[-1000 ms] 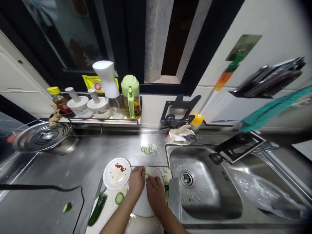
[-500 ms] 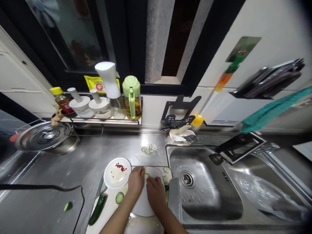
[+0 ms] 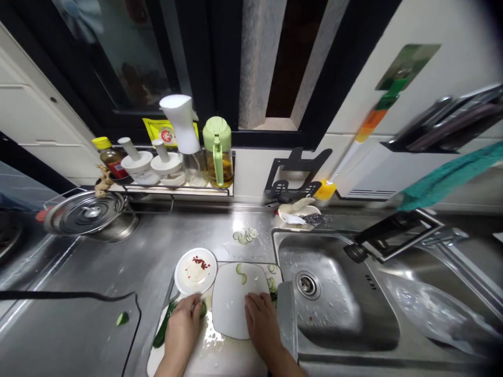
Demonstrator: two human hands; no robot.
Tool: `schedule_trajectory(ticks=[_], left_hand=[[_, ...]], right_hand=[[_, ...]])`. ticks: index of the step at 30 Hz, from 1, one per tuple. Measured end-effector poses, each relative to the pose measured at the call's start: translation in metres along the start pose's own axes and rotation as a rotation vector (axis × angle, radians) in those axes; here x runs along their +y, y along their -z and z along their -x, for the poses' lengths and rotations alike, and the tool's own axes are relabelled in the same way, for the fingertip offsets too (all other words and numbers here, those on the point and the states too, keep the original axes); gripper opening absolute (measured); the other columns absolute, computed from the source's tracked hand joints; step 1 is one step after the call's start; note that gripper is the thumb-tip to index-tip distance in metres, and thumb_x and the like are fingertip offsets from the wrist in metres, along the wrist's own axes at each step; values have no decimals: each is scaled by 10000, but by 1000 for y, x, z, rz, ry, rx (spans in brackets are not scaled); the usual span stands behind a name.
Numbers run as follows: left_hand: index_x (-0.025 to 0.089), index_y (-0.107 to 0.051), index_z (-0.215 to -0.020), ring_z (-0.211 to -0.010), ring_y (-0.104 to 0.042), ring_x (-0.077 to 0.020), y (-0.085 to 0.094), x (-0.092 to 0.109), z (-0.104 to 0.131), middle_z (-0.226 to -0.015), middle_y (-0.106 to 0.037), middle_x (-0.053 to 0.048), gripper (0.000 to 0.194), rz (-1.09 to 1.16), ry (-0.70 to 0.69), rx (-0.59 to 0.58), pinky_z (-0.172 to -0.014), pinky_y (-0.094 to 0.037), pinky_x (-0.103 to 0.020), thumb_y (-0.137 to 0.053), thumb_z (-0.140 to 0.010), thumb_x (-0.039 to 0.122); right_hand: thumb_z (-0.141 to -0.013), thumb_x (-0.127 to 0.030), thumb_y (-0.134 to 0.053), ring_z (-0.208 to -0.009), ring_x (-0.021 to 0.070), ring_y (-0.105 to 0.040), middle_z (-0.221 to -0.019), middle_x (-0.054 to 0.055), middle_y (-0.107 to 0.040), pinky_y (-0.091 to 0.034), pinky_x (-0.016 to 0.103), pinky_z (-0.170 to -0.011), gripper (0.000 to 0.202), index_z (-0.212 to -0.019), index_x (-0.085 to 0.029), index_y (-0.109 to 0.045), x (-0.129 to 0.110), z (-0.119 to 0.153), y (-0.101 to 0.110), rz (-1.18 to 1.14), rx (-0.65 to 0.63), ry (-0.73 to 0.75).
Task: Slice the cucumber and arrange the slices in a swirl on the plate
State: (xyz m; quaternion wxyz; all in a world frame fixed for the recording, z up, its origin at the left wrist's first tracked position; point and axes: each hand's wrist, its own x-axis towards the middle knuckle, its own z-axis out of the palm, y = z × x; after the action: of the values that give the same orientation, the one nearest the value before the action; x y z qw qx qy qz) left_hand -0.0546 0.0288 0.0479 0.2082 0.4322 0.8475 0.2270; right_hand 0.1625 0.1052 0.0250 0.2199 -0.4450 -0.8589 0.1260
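A square white plate [image 3: 231, 301] with rounded corners lies on the white cutting board [image 3: 214, 361], a few thin cucumber slices [image 3: 241, 273] near its far edge. At the plate's left, my left hand [image 3: 184, 320] has its fingers closed on a cucumber slice [image 3: 203, 309] on the board. My right hand [image 3: 262, 318] lies over the plate's right side, fingers stretched out and touching its surface; its thumb is hidden. Beyond my left hand sits a round white dish [image 3: 195, 287] with red chili bits [image 3: 201, 262]. A cucumber piece [image 3: 163, 327] lies partly behind my left hand.
A grey knife blade or flat panel [image 3: 286, 314] borders the board's right, beside the steel sink [image 3: 334, 324]. More cucumber slices [image 3: 245, 236] lie on the counter behind. A rack [image 3: 184, 191] holds bottles and jars. A cucumber end [image 3: 122, 318] is at left.
My left hand has moved off the plate, left and nearer, onto the cucumber slice. My right hand has shifted to the plate's right side. The view has turned slightly left.
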Motion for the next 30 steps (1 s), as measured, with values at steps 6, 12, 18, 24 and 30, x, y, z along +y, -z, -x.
schedule_trajectory(ticks=[6, 12, 18, 24, 30], left_hand=[[178, -632, -1123, -905, -673, -220, -12, -20, 17, -1091, -685, -110, 359, -126, 22, -24, -790, -484, -290, -424, -847, 276], [171, -649, -1064, -909, -668, -218, -16, -21, 15, -1047, -692, -108, 327, -96, 13, -26, -803, -477, -287, -426, -842, 263], [200, -633, -945, -846, -659, -210, -14, -19, 13, -948, -698, -74, 231, -22, 30, -1, -755, -466, -291, -455, -807, 250], [213, -562, -733, -637, -598, -155, -2, -13, 11, -704, -642, -13, 175, 59, 71, -49, -645, -420, -246, -447, -824, 310], [196, -578, -699, -562, -469, -112, 5, 0, 8, -563, -499, 48, 219, 345, 70, -208, -573, -351, -204, -551, -754, 407]], right_hand=[[-861, -122, -486, -918, 222, -523, -986, 36, -663, -429, 356, -854, 234, -1021, -219, -627, -6, 13, 2, -13, -29, 33], [-852, -103, -471, -902, 224, -508, -965, 36, -649, -420, 355, -828, 229, -990, -214, -615, -8, 18, 0, -45, -23, 45], [-837, -84, -472, -905, 235, -486, -972, 41, -646, -420, 365, -833, 242, -996, -206, -608, -11, 16, 2, -78, -42, 61], [-820, -70, -486, -916, 237, -499, -961, 49, -652, -425, 375, -842, 241, -964, -199, -630, -17, 11, 7, -164, -131, 3], [-815, -97, -499, -913, 227, -532, -949, 71, -673, -426, 384, -859, 250, -997, -170, -653, -23, -6, 7, -386, -216, -47]])
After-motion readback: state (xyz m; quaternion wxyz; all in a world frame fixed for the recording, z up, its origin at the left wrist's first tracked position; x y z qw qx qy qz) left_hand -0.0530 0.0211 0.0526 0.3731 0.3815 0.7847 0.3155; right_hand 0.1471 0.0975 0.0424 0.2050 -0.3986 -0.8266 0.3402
